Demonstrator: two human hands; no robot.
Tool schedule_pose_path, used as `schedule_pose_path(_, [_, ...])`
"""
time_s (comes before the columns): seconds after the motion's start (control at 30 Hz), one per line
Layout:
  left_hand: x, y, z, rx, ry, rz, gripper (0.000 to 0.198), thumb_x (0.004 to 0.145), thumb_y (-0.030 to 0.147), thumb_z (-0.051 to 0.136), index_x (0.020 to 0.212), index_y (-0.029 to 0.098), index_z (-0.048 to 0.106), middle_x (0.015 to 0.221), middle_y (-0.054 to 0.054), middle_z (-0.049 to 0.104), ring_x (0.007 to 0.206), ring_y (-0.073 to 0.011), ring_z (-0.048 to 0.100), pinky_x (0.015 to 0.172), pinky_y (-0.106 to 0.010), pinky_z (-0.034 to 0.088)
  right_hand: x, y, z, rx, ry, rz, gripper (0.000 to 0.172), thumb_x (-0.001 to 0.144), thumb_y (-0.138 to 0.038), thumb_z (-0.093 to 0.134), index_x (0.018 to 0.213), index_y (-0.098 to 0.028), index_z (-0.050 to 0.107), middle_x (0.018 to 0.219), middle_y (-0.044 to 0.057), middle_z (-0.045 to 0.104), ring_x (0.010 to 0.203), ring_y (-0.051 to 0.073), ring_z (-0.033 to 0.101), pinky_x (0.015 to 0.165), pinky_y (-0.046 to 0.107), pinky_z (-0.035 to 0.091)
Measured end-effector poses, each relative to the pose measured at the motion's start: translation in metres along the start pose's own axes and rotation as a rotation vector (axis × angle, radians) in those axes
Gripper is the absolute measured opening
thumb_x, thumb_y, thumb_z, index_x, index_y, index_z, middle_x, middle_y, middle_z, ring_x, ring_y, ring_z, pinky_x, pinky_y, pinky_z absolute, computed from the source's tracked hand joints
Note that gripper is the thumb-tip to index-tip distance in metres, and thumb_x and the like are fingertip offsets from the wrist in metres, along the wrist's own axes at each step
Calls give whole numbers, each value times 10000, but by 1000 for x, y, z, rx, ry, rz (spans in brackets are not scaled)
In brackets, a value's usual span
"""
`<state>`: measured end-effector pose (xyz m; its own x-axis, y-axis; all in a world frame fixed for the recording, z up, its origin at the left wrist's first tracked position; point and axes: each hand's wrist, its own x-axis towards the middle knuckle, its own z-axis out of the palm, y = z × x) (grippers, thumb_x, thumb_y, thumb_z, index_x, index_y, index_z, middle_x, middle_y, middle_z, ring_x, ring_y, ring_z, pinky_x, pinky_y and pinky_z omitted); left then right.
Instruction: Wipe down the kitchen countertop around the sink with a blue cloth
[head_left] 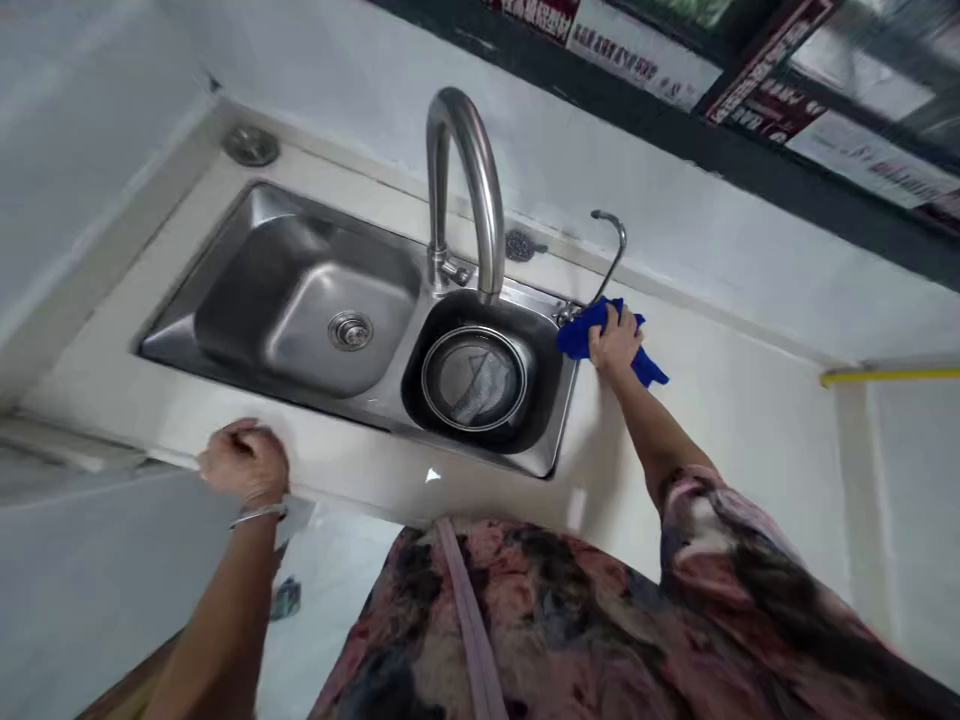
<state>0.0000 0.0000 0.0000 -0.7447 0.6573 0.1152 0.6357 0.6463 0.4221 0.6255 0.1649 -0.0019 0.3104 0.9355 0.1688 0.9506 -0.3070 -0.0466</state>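
Observation:
A blue cloth point(576, 338) lies bunched on the counter at the right rim of the sink. Pressed down over it, the fingers of my right hand point(615, 340) grip the cloth beside the base of a small thin tap point(616, 250). My left hand point(246, 462) is curled into a fist at the counter's front edge, below the left basin, with nothing visible in it. A round pan-like vessel point(474, 378) sits in the right basin point(546, 420). Something pale and crumpled lies in the vessel, its kind unclear.
The steel left basin point(300, 300) has a drain point(350, 331). A large curved faucet point(469, 150) rises between the basins at the back. Behind it lie a dark drain strainer point(520, 245) and, in the far corner, a round metal cap point(251, 146). A yellow pipe point(892, 376) runs at right.

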Motion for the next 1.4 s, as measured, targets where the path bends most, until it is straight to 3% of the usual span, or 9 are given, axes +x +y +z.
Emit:
schedule_pose_path(0.13, [-2,8,-10,-25,-32,-14,377,900,182,492,1122,115,789,1032,-152,733,925,-277,574,925,-430,447,-13,-6,-6,1,-9,-31,657,991,-398,378,1589,-138,456,1630,232,443,1485,404,381,1161,644,357])
schedule_pose_path(0.23, [-1,9,-12,-57,-39,7,362,913,194,496,1116,114,784,1021,-149,720,921,-274,552,931,-430,431,-47,-6,-18,-3,-43,-107,654,998,-391,381,1598,-141,459,1647,221,440,1503,400,371,1171,636,353])
schedule_pose_path(0.67, [-1,2,-6,-178,-36,53,351,922,196,510,1132,78,765,983,-144,667,943,-276,479,955,-454,384,-295,16,-59,123,-80,-540,627,969,-304,465,1590,-219,480,1677,140,427,1564,374,330,1215,569,294])
schedule_pose_path(0.8, [0,1,-5,-168,-44,66,354,919,186,505,1144,95,762,955,-123,652,914,-268,465,945,-455,386,-341,48,-66,180,-153,-732,657,942,-329,477,1589,-221,490,1670,134,439,1572,375,329,1231,594,280])
schedule_pose_path(0.9, [1,-1,-1,-167,-35,82,347,909,161,487,1122,96,754,952,-116,648,897,-265,466,947,-460,386,-349,98,-68,193,-199,-807,618,942,-361,450,1541,-254,559,1621,116,508,1544,361,387,1229,590,300])
schedule_pose_path(1.03, [3,-4,2,-147,-11,117,334,917,163,471,1101,104,744,944,-120,652,874,-266,483,942,-464,391,-340,179,-68,102,-144,-499,598,954,-399,419,1484,-196,604,1569,179,539,1501,380,444,1184,580,382])
schedule_pose_path(1.13, [2,-5,0,-132,3,127,329,904,182,487,1089,119,751,909,-110,650,849,-262,484,900,-441,397,-324,219,-63,15,-78,-190,625,955,-407,405,1501,-150,568,1555,218,528,1480,386,463,1158,564,425])
schedule_pose_path(1.23, [1,-4,-4,-112,11,129,336,905,199,479,1078,126,758,874,-96,637,825,-252,478,879,-425,404,-297,230,-56,-65,-21,100,638,965,-404,383,1523,-132,531,1564,240,506,1470,388,465,1159,580,420])
schedule_pose_path(1.4, [4,-7,0,-71,23,122,335,911,223,462,1067,141,747,857,-83,634,815,-249,492,894,-436,424,-219,216,-44,-125,0,523,632,992,-415,349,1566,-186,478,1600,237,461,1478,419,425,1123,696,395])
